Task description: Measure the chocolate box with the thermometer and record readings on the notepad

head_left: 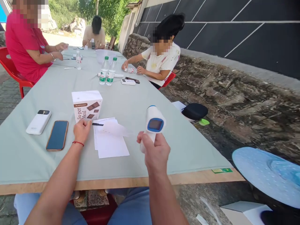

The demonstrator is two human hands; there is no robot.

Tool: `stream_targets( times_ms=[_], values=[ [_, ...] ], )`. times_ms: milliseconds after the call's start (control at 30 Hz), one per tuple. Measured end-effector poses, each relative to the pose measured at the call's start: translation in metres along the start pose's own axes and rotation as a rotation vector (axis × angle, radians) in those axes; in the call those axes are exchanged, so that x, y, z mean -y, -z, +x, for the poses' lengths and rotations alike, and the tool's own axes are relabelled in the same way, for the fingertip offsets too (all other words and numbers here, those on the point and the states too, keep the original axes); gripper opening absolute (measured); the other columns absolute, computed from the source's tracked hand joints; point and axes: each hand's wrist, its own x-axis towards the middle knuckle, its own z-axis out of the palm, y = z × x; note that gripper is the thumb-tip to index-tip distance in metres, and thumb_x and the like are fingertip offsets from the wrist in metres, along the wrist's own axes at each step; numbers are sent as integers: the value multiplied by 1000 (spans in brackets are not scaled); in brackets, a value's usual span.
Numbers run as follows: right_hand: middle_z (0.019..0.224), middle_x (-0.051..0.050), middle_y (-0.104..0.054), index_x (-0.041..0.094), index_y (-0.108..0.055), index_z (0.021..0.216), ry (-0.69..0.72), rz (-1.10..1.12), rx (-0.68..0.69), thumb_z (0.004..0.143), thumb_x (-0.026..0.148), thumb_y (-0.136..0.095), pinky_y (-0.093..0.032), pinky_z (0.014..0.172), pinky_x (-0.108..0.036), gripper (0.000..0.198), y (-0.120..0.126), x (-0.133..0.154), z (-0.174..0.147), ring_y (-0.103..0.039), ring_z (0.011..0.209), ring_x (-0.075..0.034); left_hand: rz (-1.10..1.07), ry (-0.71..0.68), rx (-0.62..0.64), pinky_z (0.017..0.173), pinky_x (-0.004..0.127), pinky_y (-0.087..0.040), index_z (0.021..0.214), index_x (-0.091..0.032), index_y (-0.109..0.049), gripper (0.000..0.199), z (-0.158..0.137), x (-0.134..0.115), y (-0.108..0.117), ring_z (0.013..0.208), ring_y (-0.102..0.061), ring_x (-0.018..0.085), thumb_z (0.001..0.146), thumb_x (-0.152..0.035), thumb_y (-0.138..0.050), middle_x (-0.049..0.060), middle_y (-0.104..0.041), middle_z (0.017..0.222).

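In my right hand (pixel 157 148) is a white infrared thermometer (pixel 152 113) with a blue-rimmed dark display facing me. I hold it upright by its handle, above the table's near right part. My left hand (pixel 81 132), a red cord round its wrist, rests closed on the table against the lower front of a white meal box (pixel 87 104). A black pen (pixel 97 124) sticks out to the right from beside its thumb; the fingers hide how the pen is gripped. White paper sheets (pixel 112 147) lie right of that hand, the top one lifted and blurred.
Left of my hand lie a smartphone (pixel 57 135) and a white power bank (pixel 38 122). Two green-capped water bottles (pixel 111 72) stand mid-table by another power bank (pixel 128 82). Several people sit around the table (pixel 140 103). A blue patterned hat (pixel 267 175) is at right.
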Motion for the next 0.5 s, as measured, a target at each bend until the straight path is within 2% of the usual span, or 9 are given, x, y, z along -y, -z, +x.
stream_targets(
  times_ms=[67,167,233,333,433,500],
  values=[
    [82,-3,-65,19,-63,102,-37,-276,5,70,51,-64,-45,66,-32,45,9,-29,27,-56,70,-18,79,-68,112,68,31,-38,64,-24,-48,31,-13,-6,-7,72,-57,23,81,-46,-62,1,-52,61],
    [94,-7,-68,19,-63,113,-105,-672,138,65,48,-64,-44,69,-33,56,19,-67,63,-59,80,-23,182,-147,201,77,35,-40,85,-22,-57,22,-23,-8,-15,90,-58,28,81,-42,-63,8,-62,87],
    [93,-8,-69,21,-64,115,-157,-866,224,68,47,-61,-43,66,-33,54,22,-85,79,-60,79,-25,239,-184,265,86,39,-39,100,-19,-58,39,-24,-6,-17,101,-56,32,74,-46,-70,13,-60,104],
    [97,-8,-70,24,-65,115,-171,-1015,367,72,46,-60,-42,65,-32,48,21,-101,88,-62,80,-25,314,-262,402,93,45,-35,120,-19,-54,81,-24,-1,-16,111,-50,38,53,-56,-82,16,-54,118],
    [106,-10,-67,24,-63,118,-102,-1108,472,75,43,-59,-43,72,-34,47,16,-109,87,-62,91,-26,363,-326,518,95,46,-32,131,-22,-49,106,-22,3,-14,113,-47,40,38,-59,-86,16,-52,121],
    [114,-13,-64,21,-60,124,-8,-1181,444,75,36,-59,-42,80,-38,51,9,-112,84,-58,101,-29,358,-346,554,95,46,-31,133,-22,-48,114,-21,6,-13,113,-46,41,33,-58,-87,17,-51,122]
  ],
)
